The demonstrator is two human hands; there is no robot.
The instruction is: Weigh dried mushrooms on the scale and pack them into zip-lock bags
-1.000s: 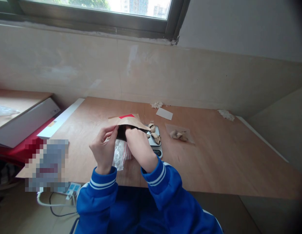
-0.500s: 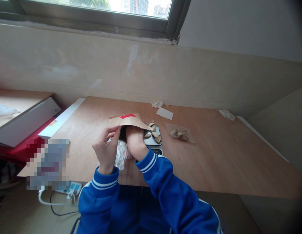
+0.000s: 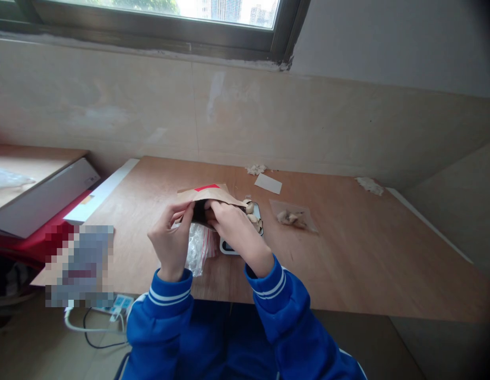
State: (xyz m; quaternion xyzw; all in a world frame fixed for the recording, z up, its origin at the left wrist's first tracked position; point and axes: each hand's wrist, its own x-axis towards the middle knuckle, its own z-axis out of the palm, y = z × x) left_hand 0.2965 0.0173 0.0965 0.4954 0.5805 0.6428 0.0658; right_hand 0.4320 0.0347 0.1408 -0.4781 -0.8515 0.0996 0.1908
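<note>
A brown paper bag (image 3: 224,195) with a red patch lies tilted, its dark mouth facing me. My left hand (image 3: 172,232) pinches the left edge of that mouth between thumb and fingers. At the right side of the opening is my right hand (image 3: 237,227), fingers curled and their tips partly inside the bag; what they hold, if anything, is hidden. Beneath and behind this hand stands a small digital scale (image 3: 256,210), mostly covered. Pale tan dried pieces (image 3: 251,211) rest on its plate. Below the bag lie clear zip bags (image 3: 198,250) with red strips.
On the table (image 3: 347,253), right of the scale, lies a clear bag of dried pieces (image 3: 292,217). A white card (image 3: 268,183) and a pale crumbly heap (image 3: 256,169) are near the wall. A power strip (image 3: 120,304) with cables hangs low at left.
My right hand has drawn back out of the paper bag to its mouth, toward the right. It now covers more of the scale. My left hand keeps its hold on the bag.
</note>
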